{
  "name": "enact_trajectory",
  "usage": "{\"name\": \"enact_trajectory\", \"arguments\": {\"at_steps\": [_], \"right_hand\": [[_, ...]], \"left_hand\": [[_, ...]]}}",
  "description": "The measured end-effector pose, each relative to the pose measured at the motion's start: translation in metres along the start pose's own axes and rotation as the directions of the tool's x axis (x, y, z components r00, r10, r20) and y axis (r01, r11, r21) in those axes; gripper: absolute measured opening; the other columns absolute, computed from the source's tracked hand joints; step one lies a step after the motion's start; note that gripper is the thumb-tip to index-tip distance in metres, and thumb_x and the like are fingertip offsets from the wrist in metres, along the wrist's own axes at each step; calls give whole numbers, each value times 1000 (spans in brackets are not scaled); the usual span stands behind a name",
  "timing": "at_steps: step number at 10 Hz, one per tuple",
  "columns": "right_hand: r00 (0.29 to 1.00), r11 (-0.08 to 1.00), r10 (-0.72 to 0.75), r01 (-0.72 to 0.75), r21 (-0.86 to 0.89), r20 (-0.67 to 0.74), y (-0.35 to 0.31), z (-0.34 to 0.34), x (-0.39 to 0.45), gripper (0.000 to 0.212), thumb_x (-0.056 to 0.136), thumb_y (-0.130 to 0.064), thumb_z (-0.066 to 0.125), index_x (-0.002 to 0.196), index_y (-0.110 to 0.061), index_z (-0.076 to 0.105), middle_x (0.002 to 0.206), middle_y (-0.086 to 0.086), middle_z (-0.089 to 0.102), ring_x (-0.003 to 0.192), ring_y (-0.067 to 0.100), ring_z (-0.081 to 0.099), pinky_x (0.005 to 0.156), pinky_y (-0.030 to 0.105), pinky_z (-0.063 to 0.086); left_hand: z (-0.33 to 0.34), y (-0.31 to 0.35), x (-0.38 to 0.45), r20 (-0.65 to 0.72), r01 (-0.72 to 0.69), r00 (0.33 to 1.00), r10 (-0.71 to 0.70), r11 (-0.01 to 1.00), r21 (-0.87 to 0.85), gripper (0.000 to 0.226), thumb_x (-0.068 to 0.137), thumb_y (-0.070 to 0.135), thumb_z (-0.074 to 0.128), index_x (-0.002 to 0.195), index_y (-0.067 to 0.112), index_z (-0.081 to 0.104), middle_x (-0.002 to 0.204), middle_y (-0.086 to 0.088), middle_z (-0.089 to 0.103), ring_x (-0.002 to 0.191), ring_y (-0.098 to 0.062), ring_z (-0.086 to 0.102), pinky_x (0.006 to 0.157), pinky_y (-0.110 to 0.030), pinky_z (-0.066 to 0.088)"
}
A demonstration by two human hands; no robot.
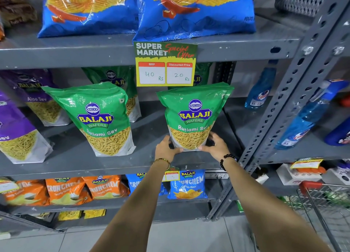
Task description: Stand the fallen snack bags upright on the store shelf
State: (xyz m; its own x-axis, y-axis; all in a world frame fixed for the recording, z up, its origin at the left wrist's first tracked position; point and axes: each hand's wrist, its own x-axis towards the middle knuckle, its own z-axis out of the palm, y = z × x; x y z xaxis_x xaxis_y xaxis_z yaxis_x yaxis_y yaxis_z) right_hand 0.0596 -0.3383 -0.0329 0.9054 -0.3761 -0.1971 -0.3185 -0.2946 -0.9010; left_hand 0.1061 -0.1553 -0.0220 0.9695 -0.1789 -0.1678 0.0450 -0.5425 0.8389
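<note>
On a grey steel shelf (75, 157), a green Balaji Ratlami Sev bag (193, 117) stands upright, yellow sev showing through its clear lower panel, as the left hand (166, 147) and right hand (216, 145) clasp its bottom corners.

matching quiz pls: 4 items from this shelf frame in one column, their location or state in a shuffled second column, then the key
Items
1. Ratlami Sev bag on the right
2. Ratlami Sev bag on the left
3. Special-offer price card
4. Blue spray bottle

Places or states
A. Hangs from the edge of the upper shelf
B. Stands on the neighbouring rack to the right
C. Held at its base between both hands, left hand and right hand
D. Tilted on the middle shelf, no hand on it

Pairs: 1-C, 2-D, 3-A, 4-B
</note>
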Motion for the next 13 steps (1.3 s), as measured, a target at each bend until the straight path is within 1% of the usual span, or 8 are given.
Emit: {"name": "enact_trajectory", "arguments": {"at_steps": [2,5,7,9,10,11,12,13], "right_hand": [[1000,1000,0,0,-16,3,-1,-3,0,80,68,-12,79,137,-16,40,140,8,51,131,24,43,112,44,33],[999,999,-13,15,-52,37,-4,-6,1,80,69,-10,78,139,-13,39,142,8,49,132,23,43,112,41,33],[999,998,1,1,-57,37,-4,-6,3,81,68,-11,78,139,-14,39,143,9,47,133,24,41,113,45,32],[999,998,1,1,-56,38,-3,-6,2,80,68,-13,79,139,-14,40,142,8,49,132,24,42,112,43,33],[999,999,-5,7,-46,46,-2,-6,2,79,69,-12,78,139,-13,40,142,9,49,132,24,43,112,43,33],[999,998,17,-14,-56,48,0,-6,0,84,69,-13,79,141,-13,36,144,9,46,134,26,41,111,43,34],[999,991,39,-36,-126,18,7,-3,-7,95,69,-13,79,146,-13,24,150,10,36,138,27,34,112,45,32],[999,957,6,-17,-288,-38,16,5,-22,96,73,-17,75,148,-11,16,156,11,24,143,26,24,116,41,26]], "left_hand": [[3,3,0,5,1,1000,-1,1000,-5,50,72,17,77,115,7,53,125,-13,63,115,-31,57,102,-47,43],[3,1,0,-2,7,1000,-7,999,-33,53,71,16,78,118,8,53,126,-13,63,117,-30,56,103,-45,42],[3,1,1,8,10,1000,-10,1000,-27,53,72,16,77,119,8,53,127,-13,62,117,-30,56,103,-45,42],[3,0,1,10,9,1000,-9,1000,-26,51,73,16,76,118,8,53,127,-13,61,117,-30,56,103,-47,42],[4,-1,2,13,4,1000,-4,1000,-14,52,72,18,76,118,8,53,127,-13,62,117,-30,56,103,-47,42],[3,-4,2,23,11,1000,-12,1000,29,56,72,21,77,119,9,50,126,-13,62,114,-32,57,100,-45,44],[1,-14,0,35,29,999,-34,990,140,79,72,26,77,137,12,34,136,-16,53,121,-36,52,102,-47,42],[-3,-28,-9,27,4,1000,-14,944,329,87,79,30,70,146,16,16,145,-17,42,130,-37,41,107,-48,39]]}}
